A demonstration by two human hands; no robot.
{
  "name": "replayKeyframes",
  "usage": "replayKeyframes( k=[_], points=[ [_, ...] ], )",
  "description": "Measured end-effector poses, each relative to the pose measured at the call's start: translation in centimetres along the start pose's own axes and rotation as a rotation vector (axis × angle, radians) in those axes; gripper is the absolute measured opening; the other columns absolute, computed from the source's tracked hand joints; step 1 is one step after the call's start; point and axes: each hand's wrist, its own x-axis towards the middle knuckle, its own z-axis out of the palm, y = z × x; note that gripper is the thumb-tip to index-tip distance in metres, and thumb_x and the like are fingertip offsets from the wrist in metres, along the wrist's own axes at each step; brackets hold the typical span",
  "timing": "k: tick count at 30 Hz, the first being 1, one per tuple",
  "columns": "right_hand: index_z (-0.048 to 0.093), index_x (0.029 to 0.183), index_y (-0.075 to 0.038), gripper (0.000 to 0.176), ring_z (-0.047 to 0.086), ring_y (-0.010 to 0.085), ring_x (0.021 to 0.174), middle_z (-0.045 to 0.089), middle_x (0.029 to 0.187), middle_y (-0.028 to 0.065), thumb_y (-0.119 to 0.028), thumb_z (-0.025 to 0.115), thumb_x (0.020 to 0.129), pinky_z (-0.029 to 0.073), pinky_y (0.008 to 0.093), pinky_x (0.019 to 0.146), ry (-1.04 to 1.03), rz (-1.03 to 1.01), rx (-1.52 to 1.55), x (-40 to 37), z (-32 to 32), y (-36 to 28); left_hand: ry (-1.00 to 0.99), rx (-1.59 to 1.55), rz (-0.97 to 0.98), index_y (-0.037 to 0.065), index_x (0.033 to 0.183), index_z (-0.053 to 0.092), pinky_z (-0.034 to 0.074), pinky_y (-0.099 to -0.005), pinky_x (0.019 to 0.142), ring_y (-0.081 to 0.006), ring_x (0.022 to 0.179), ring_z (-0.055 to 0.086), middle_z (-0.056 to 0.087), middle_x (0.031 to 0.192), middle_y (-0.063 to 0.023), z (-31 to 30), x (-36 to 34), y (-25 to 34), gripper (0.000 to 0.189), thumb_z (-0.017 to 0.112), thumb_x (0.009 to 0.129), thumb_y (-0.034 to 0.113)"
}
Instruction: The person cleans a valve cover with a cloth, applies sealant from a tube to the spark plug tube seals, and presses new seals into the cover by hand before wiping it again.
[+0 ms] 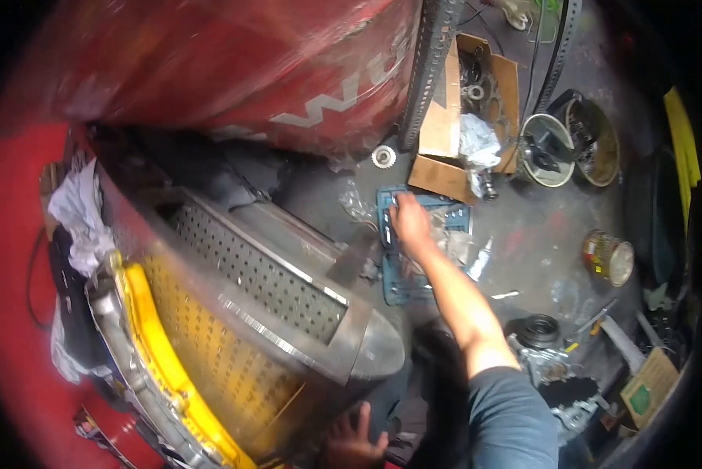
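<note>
My right hand reaches down over a teal tool case lying on the floor. Its fingers are curled at the case's upper left part, and what they grip there, if anything, is too small to make out. Dark and shiny pieces sit in the case's slots. At the bottom, my left hand has its fingers spread and holds nothing. It is beside a long metal housing with a perforated plate and a yellow perforated side.
Right of the case stand a cardboard box of metal parts, a white bucket and a tin can. A gear lies behind the case. Black rings and tools lie at the right. A large red surface fills the upper left.
</note>
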Motion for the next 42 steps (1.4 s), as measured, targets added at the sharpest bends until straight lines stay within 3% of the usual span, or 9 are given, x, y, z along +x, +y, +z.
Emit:
replayKeyframes(
  k=[12,19,24,26,30,32,36,39,42],
  points=[
    [0.025,0.152,-0.002,0.068,0.070,0.0384,0.100,0.036,0.154,0.0186,-0.007,0.053,0.090,0.058,0.0450,0.084,-0.118,0.077,-0.188,16.8,13.0,5.1,-0.123,0.066,-0.158,0.014,0.149,0.041,0.040,-0.0578,0.103,-0.0460,0.128,0.044,0.040,0.148,-0.0256,0.2,4.8,2.6,0.085,0.075,0.076,0.043],
    [0.070,0.094,0.002,0.025,0.070,0.0385,0.095,0.070,0.084,0.0222,-0.019,0.073,0.080,0.055,0.0470,0.083,-0.094,0.218,0.184,14.6,12.5,5.3,-0.124,0.072,-0.161,0.014,0.148,0.041,0.040,-0.0569,0.104,-0.0456,0.128,0.044,0.040,0.147,-0.0254,0.2,5.1,2.5,0.086,0.076,0.075,0.043],
    [0.067,0.101,0.000,0.032,0.067,0.0248,0.075,0.071,0.089,0.0131,-0.028,0.074,0.086,0.053,0.0404,0.064,0.306,0.241,0.791,8.3,6.0,-0.8,-0.094,0.053,-0.157,0.015,0.148,0.041,0.040,-0.0563,0.104,-0.0453,0.128,0.044,0.040,0.147,-0.0253,-0.7,3.7,2.4,0.086,0.077,0.075,0.043],
    [0.061,0.106,-0.005,0.030,0.046,0.0093,0.049,0.054,0.069,0.0018,-0.030,0.071,0.092,0.038,0.0263,0.038,0.043,0.436,1.463,6.4,-5.9,-5.8,-0.086,0.049,-0.168,0.015,0.148,0.041,0.040,-0.0560,0.104,-0.0451,0.128,0.044,0.040,0.147,-0.0252,-0.4,2.8,2.2,0.087,0.077,0.074,0.042],
    [0.054,0.112,-0.003,0.038,0.051,0.0135,0.047,0.060,0.078,0.0068,-0.032,0.070,0.092,0.042,0.0297,0.037,0.465,0.577,1.467,11.3,-13.1,-3.7,-0.054,0.020,-0.141,0.015,0.148,0.042,0.037,-0.0561,0.107,-0.0463,0.130,0.042,0.038,0.148,-0.0263,0.1,0.7,1.9,0.089,0.079,0.071,0.041],
    [0.033,0.136,-0.001,0.075,0.059,0.0217,0.056,0.063,0.094,0.0136,-0.036,0.076,0.086,0.052,0.0335,0.043,0.430,0.582,1.371,13.7,-15.5,-1.9,0.035,0.080,-0.055,0.012,0.139,0.051,0.048,-0.0493,0.093,-0.0382,0.113,0.056,0.052,0.133,-0.0226,-1.7,0.2,2.9,0.072,0.078,0.075,0.033],
    [-0.003,0.157,-0.005,0.114,0.070,0.0269,0.093,0.064,0.114,0.0228,-0.046,0.075,0.086,0.059,0.0401,0.073,-0.180,0.576,0.837,4.2,-18.6,-4.6,-0.173,0.077,-0.087,0.012,0.143,0.048,0.038,-0.0554,0.104,-0.0436,0.125,0.047,0.043,0.142,-0.0255,1.3,-2.4,1.4,0.082,0.073,0.074,0.050],
    [0.048,0.133,0.003,0.069,0.061,0.0367,0.114,0.064,0.121,0.0258,-0.036,0.076,0.083,0.048,0.0469,0.097,-0.185,0.325,0.640,-11.0,-12.4,-3.6,-0.368,0.101,-0.084,0.012,0.151,0.037,0.035,-0.0527,0.109,-0.0405,0.132,0.042,0.039,0.148,-0.0252,-0.6,-3.5,2.5,0.086,0.069,0.081,0.051],
    [0.062,0.118,-0.002,0.052,0.062,0.0423,0.111,0.065,0.114,0.0255,-0.038,0.073,0.083,0.050,0.0489,0.095,-0.453,0.586,0.362,-29.8,-15.9,-6.2,-0.461,0.182,0.040,0.012,0.151,0.036,0.035,-0.0527,0.109,-0.0402,0.134,0.041,0.037,0.151,-0.0242,-1.1,-5.9,2.2,0.085,0.068,0.083,0.051]
  ],
)
